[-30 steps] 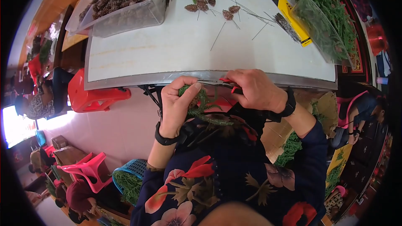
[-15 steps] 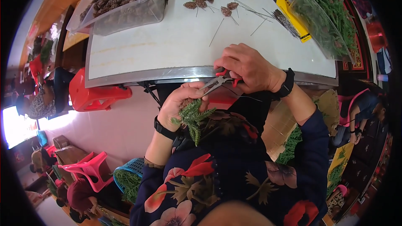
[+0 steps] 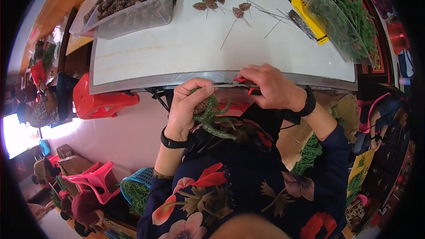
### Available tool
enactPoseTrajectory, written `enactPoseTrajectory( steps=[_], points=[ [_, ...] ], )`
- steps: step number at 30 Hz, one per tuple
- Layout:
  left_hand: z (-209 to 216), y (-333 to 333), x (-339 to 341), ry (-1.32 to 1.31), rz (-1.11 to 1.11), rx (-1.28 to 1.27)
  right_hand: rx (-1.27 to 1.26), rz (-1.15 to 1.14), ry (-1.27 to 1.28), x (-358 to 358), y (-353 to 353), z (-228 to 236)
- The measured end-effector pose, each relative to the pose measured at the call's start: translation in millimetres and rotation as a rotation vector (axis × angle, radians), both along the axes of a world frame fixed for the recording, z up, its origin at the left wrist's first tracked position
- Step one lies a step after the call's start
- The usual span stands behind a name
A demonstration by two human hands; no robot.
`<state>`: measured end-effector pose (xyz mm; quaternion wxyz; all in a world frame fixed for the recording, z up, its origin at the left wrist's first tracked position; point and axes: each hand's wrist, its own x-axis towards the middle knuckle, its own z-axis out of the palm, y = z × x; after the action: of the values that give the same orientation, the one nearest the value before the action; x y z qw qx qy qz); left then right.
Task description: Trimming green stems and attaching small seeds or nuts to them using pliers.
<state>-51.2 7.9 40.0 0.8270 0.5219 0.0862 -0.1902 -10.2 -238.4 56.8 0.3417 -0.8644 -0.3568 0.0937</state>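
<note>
My left hand [image 3: 188, 104] is closed around a pine cone [image 3: 201, 106] with a green artificial pine sprig [image 3: 212, 119] hanging from it toward my lap. In my right hand [image 3: 272, 86] is a pair of red-handled long-nose pliers [image 3: 241, 83]. Their jaws point left and reach the fingertips of my left hand, just in front of the table's metal edge. What lies between the jaws is too small to make out. Several loose pine cones [image 3: 211, 2] and thin wires [image 3: 228, 34] lie on the white table [image 3: 177, 55].
A clear plastic bin [image 3: 133, 24] of pine cones stands at the table's far left. At the right are a yellow card pack [image 3: 305, 17] and a clear bin [image 3: 336, 22] of green sprigs. Red stools [image 3: 102, 97], a blue basket [image 3: 139, 179] and seated people are around me.
Both hands have risen slightly toward the table edge. The pliers have turned from slanting to nearly level, and the sprig has swung to the right.
</note>
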Motion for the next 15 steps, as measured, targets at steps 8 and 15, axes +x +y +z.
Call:
enactPoseTrajectory(
  steps=[8,15],
  points=[
    [-7.9,9.6,3.1,0.150,-0.184,-0.366,0.057,0.098,-0.285,16.9,-2.1,3.3],
    [-9.9,8.1,2.0,0.213,-0.307,-0.481,0.100,0.132,-0.339,23.6,1.4,4.5]
  ],
)
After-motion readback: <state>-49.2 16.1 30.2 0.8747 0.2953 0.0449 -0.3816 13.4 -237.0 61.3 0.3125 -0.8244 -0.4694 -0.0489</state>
